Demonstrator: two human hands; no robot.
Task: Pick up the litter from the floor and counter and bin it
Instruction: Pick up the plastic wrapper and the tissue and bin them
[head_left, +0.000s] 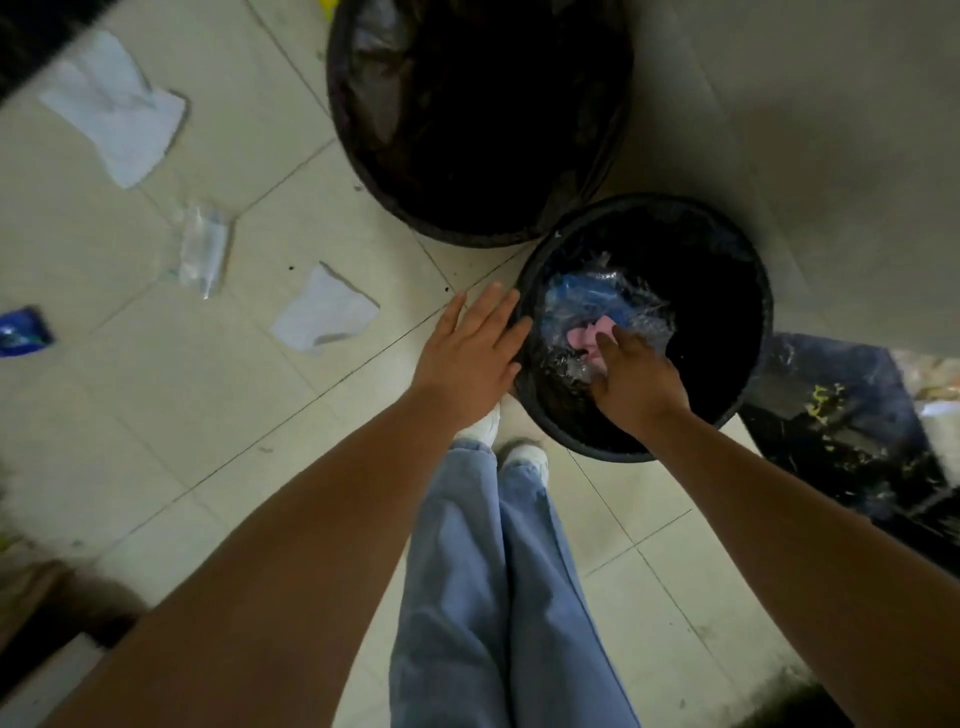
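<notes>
Stuffing crinkly clear plastic (613, 312) into the small black bin (748, 291), right hand (639, 384) fingers clutching it; left hand (467, 353) spread flat, empty, at its 9 o'clock rim.

mostly pale tile and black bins around us

the floor tiles (156, 415) are cream with thin dark grout lines; both bins – the large bin (483, 119) and the small bin (701, 291) – are black with black liners. in the small one we see clear plastic (644, 312) over something blue and a pink scrap (587, 335). two white papers (117, 104) (324, 312), a blue wrapper (23, 332), our light blue trousers (498, 597) and white shoes (527, 457).
</notes>
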